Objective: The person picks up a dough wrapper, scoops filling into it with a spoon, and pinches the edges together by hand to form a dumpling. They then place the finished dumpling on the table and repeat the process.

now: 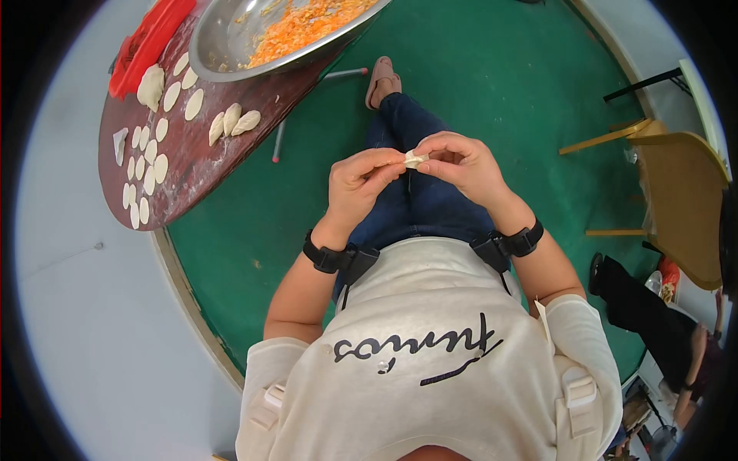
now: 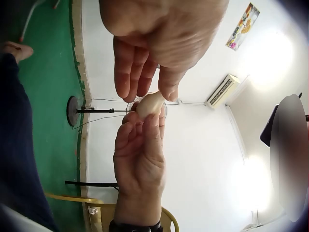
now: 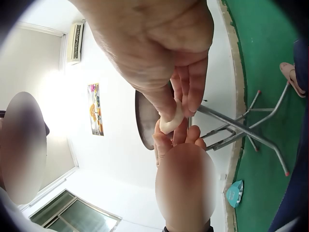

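A small folded piece of pale dough (image 1: 416, 159) is between both hands above the lap. My left hand (image 1: 360, 184) pinches one end with thumb and fingers, and my right hand (image 1: 466, 167) pinches the other. In the left wrist view the dough (image 2: 150, 105) looks plump and closed, with my left hand (image 2: 166, 36) above and my right hand (image 2: 140, 166) below. The right wrist view shows the dough (image 3: 173, 121) curved, held by my right hand (image 3: 159, 53) and by fingertips of my left hand (image 3: 186, 179).
On the dark red table (image 1: 201, 165) at the left lie several flat dough rounds (image 1: 161, 168), filled dumplings (image 1: 231, 119), a dough lump (image 1: 151, 87) and a red bag (image 1: 146, 46). A metal bowl (image 1: 211, 50) of orange filling (image 1: 300, 31) stands there. Chairs (image 1: 683, 200) and another person are at the right.
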{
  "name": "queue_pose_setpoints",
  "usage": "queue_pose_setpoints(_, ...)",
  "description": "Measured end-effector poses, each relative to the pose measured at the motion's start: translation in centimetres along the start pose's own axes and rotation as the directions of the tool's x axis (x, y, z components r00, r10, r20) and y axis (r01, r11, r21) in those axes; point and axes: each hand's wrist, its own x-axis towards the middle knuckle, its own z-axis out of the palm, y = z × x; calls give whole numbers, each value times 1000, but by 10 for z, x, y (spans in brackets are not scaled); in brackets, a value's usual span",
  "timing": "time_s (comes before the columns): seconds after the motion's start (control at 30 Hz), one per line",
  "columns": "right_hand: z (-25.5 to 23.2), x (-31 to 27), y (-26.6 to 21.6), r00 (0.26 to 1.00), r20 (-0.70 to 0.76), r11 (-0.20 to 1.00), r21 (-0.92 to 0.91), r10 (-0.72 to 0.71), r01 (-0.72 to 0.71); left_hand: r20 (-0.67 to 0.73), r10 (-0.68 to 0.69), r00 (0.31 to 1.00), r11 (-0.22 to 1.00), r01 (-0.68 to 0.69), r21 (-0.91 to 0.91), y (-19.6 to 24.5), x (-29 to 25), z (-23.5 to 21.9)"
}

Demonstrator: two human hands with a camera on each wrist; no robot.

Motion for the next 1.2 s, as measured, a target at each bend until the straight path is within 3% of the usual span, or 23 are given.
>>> queue_pose_setpoints(0.03,-1,0,0,998,29,997,36,63,-64,-6,25,1000,999,-25,25,2,1,1)
queue_pose_setpoints(0.27,-4,1,6,1000,22,992,122,4,-6,-22,36,999,996,-34,81,-2,-2,4)
queue_pose_setpoints(0.47,-3,0,4,1000,10,989,143,28,-29,-44,9,999,1000,-8,25,0,-2,6)
queue_pose_setpoints(0.57,-3,0,3,998,6,988,146,55,-55,7,52,999,993,-53,104,-3,-2,4)
queue_pose_setpoints(0.73,-5,0,6,996,36,960,265,81,-88,-49,21,999,998,-19,54,-3,-3,6)
queue_pose_setpoints(1.2,-6,1,8,996,41,973,212,83,-90,-42,11,999,1000,-11,-9,-4,-4,5)
